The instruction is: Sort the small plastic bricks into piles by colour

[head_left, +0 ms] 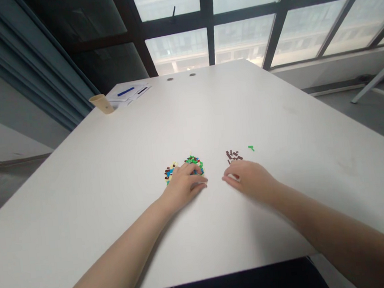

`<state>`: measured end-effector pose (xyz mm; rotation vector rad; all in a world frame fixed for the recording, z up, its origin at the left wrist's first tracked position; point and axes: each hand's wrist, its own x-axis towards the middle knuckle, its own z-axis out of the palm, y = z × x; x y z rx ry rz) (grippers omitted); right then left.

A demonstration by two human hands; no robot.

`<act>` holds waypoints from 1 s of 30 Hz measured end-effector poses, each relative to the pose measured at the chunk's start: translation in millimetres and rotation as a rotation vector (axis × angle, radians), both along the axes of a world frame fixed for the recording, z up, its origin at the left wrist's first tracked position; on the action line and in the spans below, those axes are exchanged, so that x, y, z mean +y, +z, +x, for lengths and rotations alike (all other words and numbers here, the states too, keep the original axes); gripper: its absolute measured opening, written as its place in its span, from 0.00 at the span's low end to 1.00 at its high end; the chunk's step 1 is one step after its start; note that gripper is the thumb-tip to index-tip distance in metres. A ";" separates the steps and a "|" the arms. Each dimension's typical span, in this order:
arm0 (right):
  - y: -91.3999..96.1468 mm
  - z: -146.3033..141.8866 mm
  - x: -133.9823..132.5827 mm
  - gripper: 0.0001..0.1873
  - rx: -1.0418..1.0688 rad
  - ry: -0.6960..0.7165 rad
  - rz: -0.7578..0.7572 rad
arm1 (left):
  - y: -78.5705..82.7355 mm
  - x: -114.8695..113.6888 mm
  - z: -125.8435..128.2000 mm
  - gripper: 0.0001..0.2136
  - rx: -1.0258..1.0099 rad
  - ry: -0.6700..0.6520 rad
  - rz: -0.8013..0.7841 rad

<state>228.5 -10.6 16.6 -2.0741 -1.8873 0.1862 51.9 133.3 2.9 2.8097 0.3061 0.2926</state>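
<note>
My left hand (184,179) rests over two small piles of toy building bricks, its fingers spread and a gap between thumb and forefinger. The mixed brick pile (170,170), with yellow, blue, brown and white pieces, lies partly hidden under it. Just beyond its fingers is a mostly green brick pile (192,160) with some red and blue. My right hand (249,178) is closed in a pinch, thumb and forefinger tips together low over the table. Whatever they hold is too small to make out. Directly behind that hand lie loose dark brown bricks (234,155).
A few green bricks (251,148) lie apart to the right. On the white table (206,115), a beige paper cup (102,104) leans at the far left edge beside papers (133,95) and a blue pen (126,91). Windows stand behind the table.
</note>
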 end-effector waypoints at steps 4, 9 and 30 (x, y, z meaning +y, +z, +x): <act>-14.0 -25.0 0.1 0.11 0.021 0.151 0.052 | -0.6 -6.3 3.4 0.07 0.000 -0.017 -0.002; -24.6 -27.3 4.5 0.10 0.109 0.169 0.165 | 0.9 -14.7 5.3 0.09 -0.083 -0.053 -0.056; -8.5 1.6 30.4 0.06 0.050 -0.010 0.220 | -2.0 -10.6 4.7 0.06 -0.221 0.152 -0.382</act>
